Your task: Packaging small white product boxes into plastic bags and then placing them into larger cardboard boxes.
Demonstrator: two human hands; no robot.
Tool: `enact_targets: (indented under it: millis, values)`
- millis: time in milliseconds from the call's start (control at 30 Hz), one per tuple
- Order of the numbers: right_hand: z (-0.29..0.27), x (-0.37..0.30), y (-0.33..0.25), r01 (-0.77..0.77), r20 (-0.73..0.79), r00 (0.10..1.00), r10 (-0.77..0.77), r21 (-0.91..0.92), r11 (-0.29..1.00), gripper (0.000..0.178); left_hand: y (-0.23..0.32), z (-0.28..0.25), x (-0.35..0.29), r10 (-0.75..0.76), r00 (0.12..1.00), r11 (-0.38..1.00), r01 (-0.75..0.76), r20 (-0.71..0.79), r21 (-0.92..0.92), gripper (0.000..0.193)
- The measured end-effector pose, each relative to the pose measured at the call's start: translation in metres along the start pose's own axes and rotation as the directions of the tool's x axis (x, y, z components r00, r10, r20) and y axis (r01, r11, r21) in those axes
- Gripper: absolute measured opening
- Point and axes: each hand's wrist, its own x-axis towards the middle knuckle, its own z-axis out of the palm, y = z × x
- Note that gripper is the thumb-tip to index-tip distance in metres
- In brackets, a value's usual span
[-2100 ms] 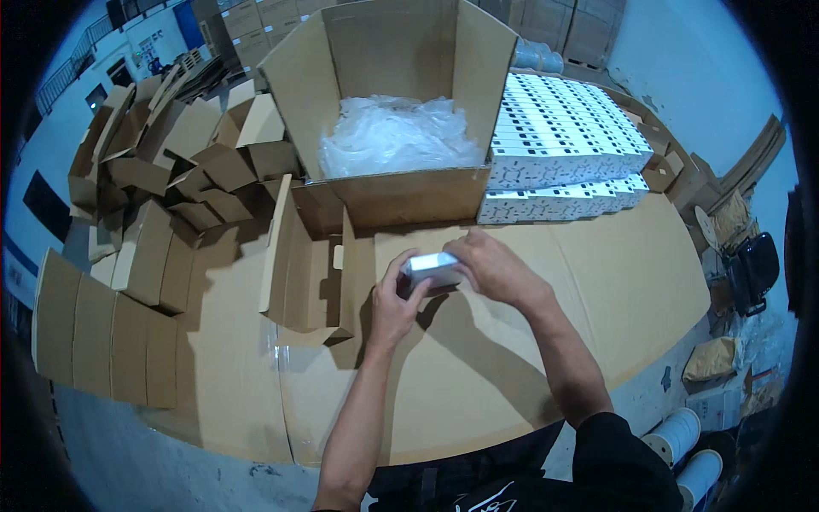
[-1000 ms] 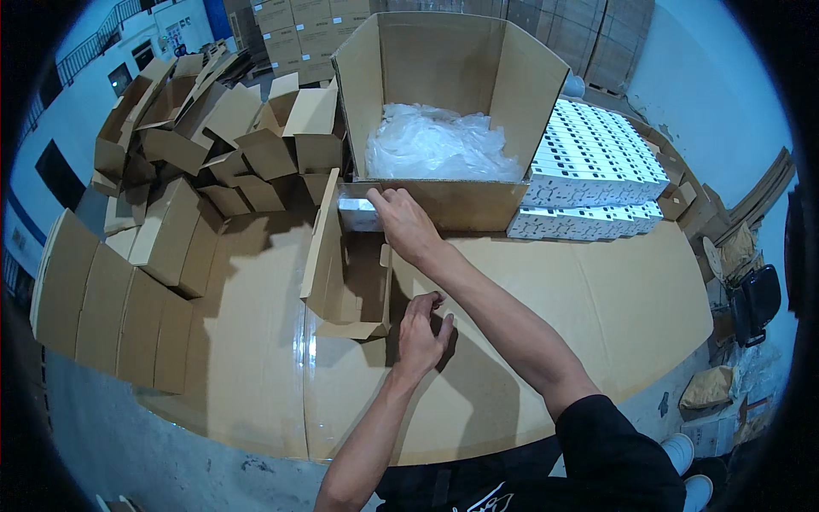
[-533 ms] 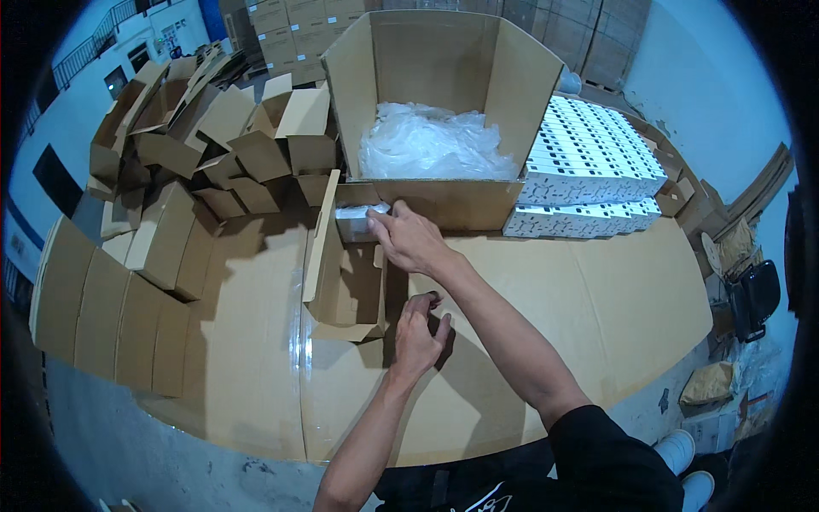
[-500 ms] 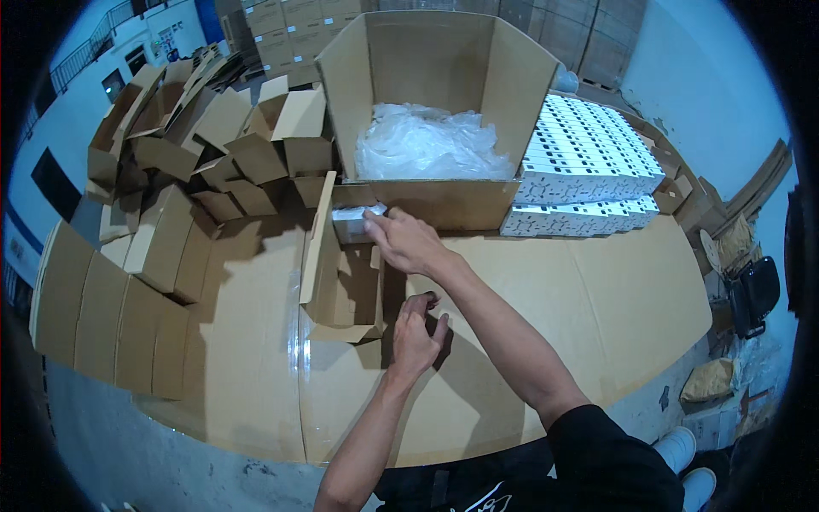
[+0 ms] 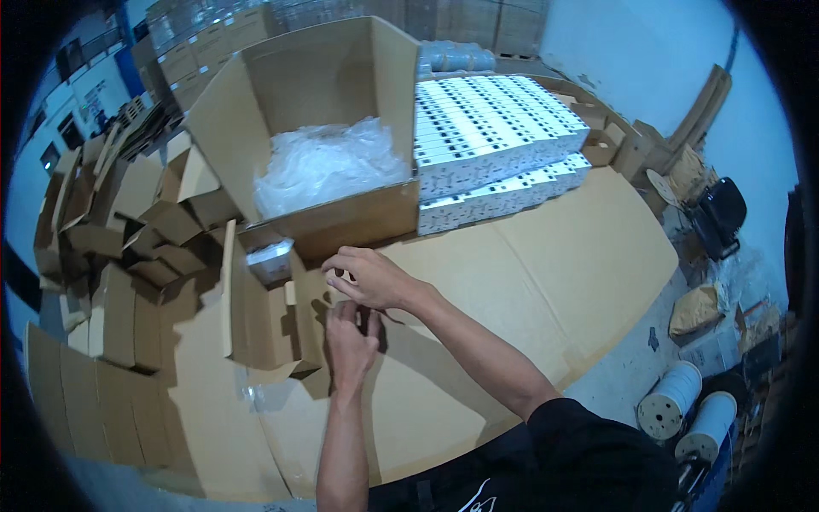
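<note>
Narrow open cardboard box (image 5: 254,324) set beside two loosely parted hands, a small white box (image 5: 271,263) lodged at its far end

A cardboard-covered tabletop (image 5: 529,282) is spread beneath both hands and out to their right. Beyond the hands and slightly to their left, a large open carton (image 5: 350,220) is placed with its flaps raised. Farther off and to the right of the hands, white patterned boxes (image 5: 499,128) are stacked in two layers against the carton's side. Well to the left, open brown boxes (image 5: 175,220) are heaped at varied tilts. In the large carton, crumpled clear plastic (image 5: 333,162) is contained. Just left of the hands, the narrow box is laid with its opening upward. Low and well to the right, two white spools (image 5: 672,401) are seen on the floor.

The right hand (image 5: 368,277) is held near the narrow box's right wall, its fingers curved and a gap left before the thumb. The left hand (image 5: 351,341) is placed just nearer, its fingers slightly bent and its thumb set apart; whether the hands touch cannot be told. Beyond and left of both hands, the small white box is seated inside the narrow box, well clear of the fingers.
</note>
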Motion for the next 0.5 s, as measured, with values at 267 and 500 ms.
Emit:
enact_targets:
  millis: [267,500]
  values:
    - [-0.109,-0.064,0.035,-0.076,-0.202,0.978,0.043,-0.16,0.984,0.018,-0.02,-0.002,0.027,0.23,0.973,0.946,-0.22,-0.013,0.238,0.027]
    - [-0.209,-0.116,0.092,-0.212,-0.424,0.903,0.069,-0.299,0.93,0.018,0.004,0.001,0.021,0.176,0.983,0.953,-0.183,0.049,0.242,0.029]
